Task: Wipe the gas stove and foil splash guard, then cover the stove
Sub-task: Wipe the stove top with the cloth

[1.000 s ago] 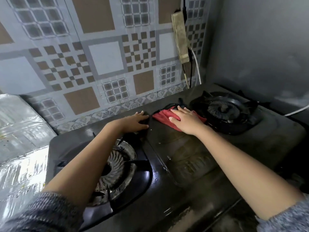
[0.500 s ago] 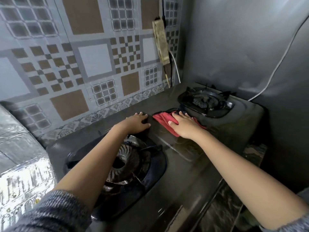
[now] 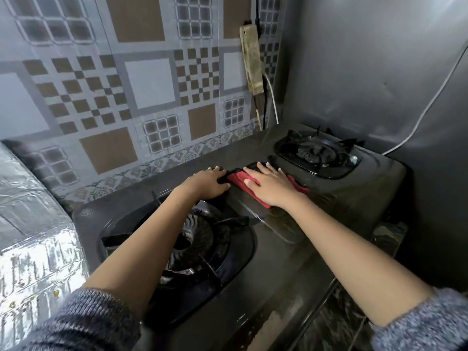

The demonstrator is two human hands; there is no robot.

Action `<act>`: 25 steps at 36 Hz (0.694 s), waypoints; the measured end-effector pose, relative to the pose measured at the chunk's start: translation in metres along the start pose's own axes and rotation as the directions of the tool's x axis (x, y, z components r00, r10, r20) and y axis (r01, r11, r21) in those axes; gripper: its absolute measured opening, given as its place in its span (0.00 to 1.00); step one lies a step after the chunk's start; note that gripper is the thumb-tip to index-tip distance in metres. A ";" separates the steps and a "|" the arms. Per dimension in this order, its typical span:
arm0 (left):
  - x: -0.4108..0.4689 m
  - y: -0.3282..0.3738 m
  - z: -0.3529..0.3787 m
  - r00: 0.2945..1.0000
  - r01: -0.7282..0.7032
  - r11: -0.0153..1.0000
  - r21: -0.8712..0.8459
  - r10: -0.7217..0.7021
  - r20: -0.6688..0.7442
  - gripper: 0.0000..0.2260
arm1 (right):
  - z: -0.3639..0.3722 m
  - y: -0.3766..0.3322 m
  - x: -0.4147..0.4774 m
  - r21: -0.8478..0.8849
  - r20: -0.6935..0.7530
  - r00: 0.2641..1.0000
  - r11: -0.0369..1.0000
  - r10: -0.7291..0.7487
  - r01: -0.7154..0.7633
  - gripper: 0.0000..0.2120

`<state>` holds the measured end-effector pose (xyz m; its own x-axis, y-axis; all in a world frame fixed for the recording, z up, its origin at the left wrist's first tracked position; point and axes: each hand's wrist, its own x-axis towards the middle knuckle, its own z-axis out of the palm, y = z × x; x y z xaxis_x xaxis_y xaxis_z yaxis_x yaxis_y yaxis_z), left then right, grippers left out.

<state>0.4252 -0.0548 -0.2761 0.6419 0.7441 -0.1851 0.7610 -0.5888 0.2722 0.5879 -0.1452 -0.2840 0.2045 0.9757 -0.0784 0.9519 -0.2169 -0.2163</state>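
Almost nothing has moved in the last half second. Your right hand (image 3: 271, 188) still lies on the red cloth (image 3: 236, 179) at the same spot on the gas stove (image 3: 291, 252), and your left hand (image 3: 210, 183) has kept its place just beside it. Compared with a second ago, only your view has swung, so more of the stove's right end now shows.

The cloth lies on the stove's middle strip, toward its back edge, between the left burner (image 3: 192, 241) and the right burner (image 3: 314, 152). Your right fingers are straight and pressed together, flat on the cloth, with the thumb angled out toward your left hand. Red edges show on both sides of your palm.

Your left hand rests on the stove top behind the left burner. Its fingers are close together and gently bent, with the tips almost touching the cloth's end. Something dark sits between the thumb and fingers, but you cannot tell what it is or whether you grip it.

The foil splash guard (image 3: 33, 236) stands at the stove's left end. A patterned tiled wall (image 3: 149, 82) runs behind the stove, with a power strip (image 3: 252, 59) hung above its back right corner. A white cable (image 3: 430, 102) crosses the grey wall to the stove's right. Dark marbled counter (image 3: 339, 315) shows under the stove's front right edge.
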 end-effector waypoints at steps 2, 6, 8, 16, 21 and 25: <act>-0.001 0.000 0.000 1.000 -0.001 1.000 -0.002 0.001 0.001 0.26 | 0.001 -0.001 -0.003 0.005 0.005 0.999 0.999 -0.035 0.035 0.23; -0.003 0.001 -0.001 1.000 -0.001 1.000 -0.011 0.001 0.002 0.26 | 0.002 -0.002 -0.007 0.002 -0.001 0.998 0.998 -0.057 0.057 0.23; -0.004 0.001 -0.002 1.000 0.002 1.000 -0.012 -0.002 0.012 0.26 | 0.003 -0.003 -0.008 0.005 -0.003 0.998 0.998 -0.058 0.058 0.23; -0.007 -0.008 -0.006 1.000 0.008 1.000 -0.021 -0.008 0.026 0.26 | 0.006 -0.012 -0.012 0.030 -0.048 0.999 1.000 0.004 -0.002 0.22; -0.005 -0.009 -0.003 1.000 0.019 0.999 -0.026 -0.020 -0.016 0.24 | 0.005 -0.017 -0.013 0.007 -0.007 1.000 1.000 0.026 -0.026 0.23; -0.004 -0.011 0.000 0.999 0.027 0.999 -0.046 -0.029 -0.036 0.24 | 0.003 -0.015 -0.016 -0.037 0.030 0.999 0.999 -0.013 0.014 0.22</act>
<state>0.4146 -0.0511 -0.2778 0.6158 0.7717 -0.1586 0.7732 -0.5533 0.3098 0.5696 -0.1579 -0.2825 0.1850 0.9771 -0.1052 0.9626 -0.2017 -0.1808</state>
